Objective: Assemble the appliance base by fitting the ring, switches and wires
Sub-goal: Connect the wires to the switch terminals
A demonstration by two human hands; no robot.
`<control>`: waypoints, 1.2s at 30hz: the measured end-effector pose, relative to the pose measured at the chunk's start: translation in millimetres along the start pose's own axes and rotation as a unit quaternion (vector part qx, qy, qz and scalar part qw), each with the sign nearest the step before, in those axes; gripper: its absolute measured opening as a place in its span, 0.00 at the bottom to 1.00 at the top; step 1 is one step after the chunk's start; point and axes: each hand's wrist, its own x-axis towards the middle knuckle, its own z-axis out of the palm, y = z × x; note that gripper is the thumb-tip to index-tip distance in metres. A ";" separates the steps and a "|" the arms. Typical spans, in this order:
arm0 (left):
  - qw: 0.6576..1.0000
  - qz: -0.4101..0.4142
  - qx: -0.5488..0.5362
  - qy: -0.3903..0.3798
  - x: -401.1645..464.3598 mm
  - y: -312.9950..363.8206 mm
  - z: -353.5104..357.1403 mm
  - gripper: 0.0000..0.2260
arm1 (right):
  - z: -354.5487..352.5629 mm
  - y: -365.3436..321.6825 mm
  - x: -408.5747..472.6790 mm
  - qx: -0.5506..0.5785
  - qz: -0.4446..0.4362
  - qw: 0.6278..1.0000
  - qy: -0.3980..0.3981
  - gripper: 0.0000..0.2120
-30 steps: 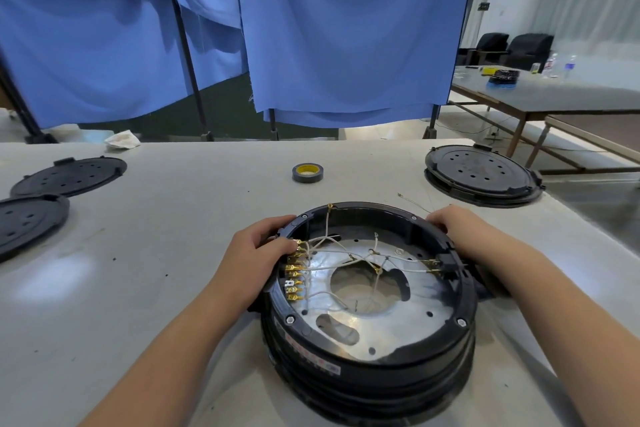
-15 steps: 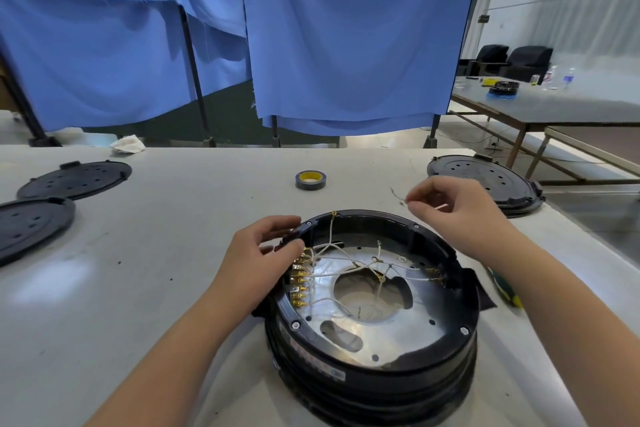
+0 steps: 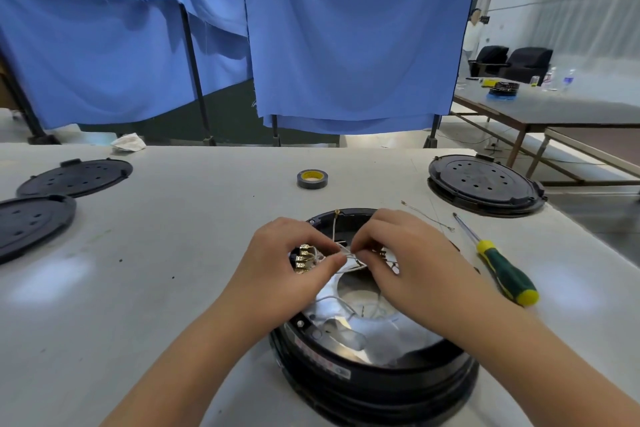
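White wires (image 3: pixel 341 253) are being pinched by both the left hand (image 3: pixel 284 265) and the right hand (image 3: pixel 398 253) over the black base (image 3: pixel 374 367), which is being kept on the table (image 3: pixel 173 253). A screwdriver (image 3: pixel 498 263) is lying just right of it.

both hands have come together over the appliance base (image 3: pixel 374 367), left hand (image 3: pixel 291 263) and right hand (image 3: pixel 405 260) pinching the wires (image 3: pixel 341 250).

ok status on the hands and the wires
Left hand and right hand both pinching white wires over the black base. Screwdriver idle beside it. Nothing blocking.
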 end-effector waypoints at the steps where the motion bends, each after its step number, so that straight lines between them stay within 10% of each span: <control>1: 1.000 0.001 0.002 -0.005 0.1 0.1 -0.3 0.07 | 1.2 0.0 -0.6 0.003 0.000 1.000 0.004 0.03; 36: 0.989 -0.105 -0.104 -0.028 -1.0 -1.3 5.4 0.04 | -4.4 -7.6 9.5 0.380 0.097 0.918 0.054 0.07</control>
